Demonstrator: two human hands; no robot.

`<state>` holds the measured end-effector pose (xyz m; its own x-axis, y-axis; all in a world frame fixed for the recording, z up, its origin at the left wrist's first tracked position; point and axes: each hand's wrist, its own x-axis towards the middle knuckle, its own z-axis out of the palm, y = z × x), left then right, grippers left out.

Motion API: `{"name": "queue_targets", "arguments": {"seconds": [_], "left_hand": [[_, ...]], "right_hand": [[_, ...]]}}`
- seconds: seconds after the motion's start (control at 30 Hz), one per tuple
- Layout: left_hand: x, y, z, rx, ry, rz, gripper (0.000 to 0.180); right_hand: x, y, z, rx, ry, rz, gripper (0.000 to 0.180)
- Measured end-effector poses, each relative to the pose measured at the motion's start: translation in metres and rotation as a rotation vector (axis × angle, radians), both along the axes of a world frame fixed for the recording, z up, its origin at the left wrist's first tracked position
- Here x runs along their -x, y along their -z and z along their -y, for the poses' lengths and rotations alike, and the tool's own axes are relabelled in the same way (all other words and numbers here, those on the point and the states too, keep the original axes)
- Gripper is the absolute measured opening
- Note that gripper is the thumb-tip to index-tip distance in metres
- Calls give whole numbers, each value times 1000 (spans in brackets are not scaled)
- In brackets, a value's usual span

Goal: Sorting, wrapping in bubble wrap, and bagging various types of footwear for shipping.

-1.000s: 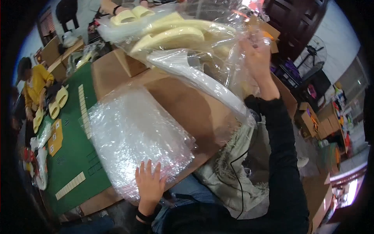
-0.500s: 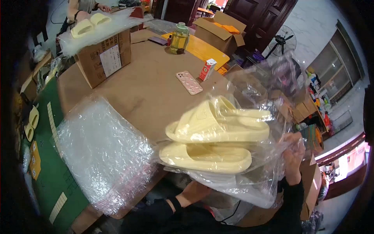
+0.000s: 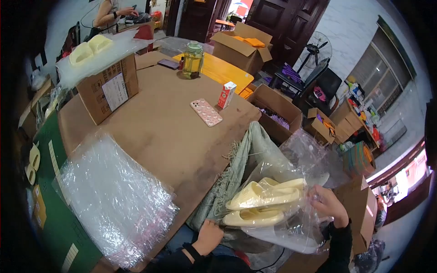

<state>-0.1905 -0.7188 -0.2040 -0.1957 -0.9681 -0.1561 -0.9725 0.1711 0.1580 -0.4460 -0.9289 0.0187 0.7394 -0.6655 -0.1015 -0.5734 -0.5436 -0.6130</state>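
Slippers [image 3: 264, 202] already inside clear bag [image 3: 296, 200], held below desk [image 3: 159, 132] edge at lap. Right hand [image 3: 328, 205] grips bag's side; left hand [image 3: 208, 236] grips its lower end. Bag mouth looks unsealed.

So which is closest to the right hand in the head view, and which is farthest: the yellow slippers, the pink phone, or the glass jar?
From the right hand:
1. Yellow slippers, inside the clear bag right beside the hand, low and right of the table.
2. Pink phone, lying mid-table.
3. Glass jar, at the far end on the orange tabletop.
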Motion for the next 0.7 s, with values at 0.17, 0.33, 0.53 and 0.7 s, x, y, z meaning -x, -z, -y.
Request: {"name": "queue_targets", "arguments": {"seconds": [0.17, 0.33, 0.53, 0.7], "left_hand": [[-32, -25, -14, 442, 296, -157, 12], [-64, -48, -13, 199, 153, -184, 15], [-77, -56, -21, 354, 65, -164, 11], [-62, -74, -23, 394, 102, -236, 10]], "right_hand": [[-34, 17, 10, 176, -7, -152, 20], [-73, 21, -5, 395, -107, -125, 27], [-78, 80, 16, 530, -433, -364, 39], [-92, 149, 28, 680, -639, -403, 47]]}}
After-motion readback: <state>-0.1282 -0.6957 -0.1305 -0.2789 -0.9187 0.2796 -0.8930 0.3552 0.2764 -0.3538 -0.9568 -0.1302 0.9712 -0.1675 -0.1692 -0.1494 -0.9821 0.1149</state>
